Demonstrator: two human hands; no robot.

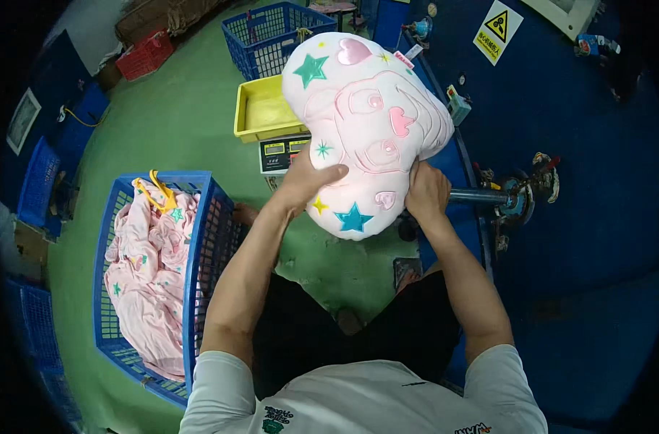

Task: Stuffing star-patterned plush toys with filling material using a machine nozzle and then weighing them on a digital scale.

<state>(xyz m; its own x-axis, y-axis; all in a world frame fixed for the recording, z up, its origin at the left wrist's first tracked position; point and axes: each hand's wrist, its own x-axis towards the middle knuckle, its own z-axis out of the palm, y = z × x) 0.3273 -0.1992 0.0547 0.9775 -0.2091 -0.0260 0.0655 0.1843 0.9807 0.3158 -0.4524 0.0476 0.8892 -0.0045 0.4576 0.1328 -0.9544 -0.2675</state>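
While your two hands hold the pink cushion (398, 87) before you, it hides part of the yellow tray (266, 108) and of the scale (274, 160). Your left hand (306, 181) is clamped on its lower left edge, the thumb lying across the front, the other fingers hidden beneath. Your right hand (427, 189) grips the opposite edge, near the metal tube (478, 196), its fingertips out of sight. Both forearms (253, 257) reach forward, leaning inward.
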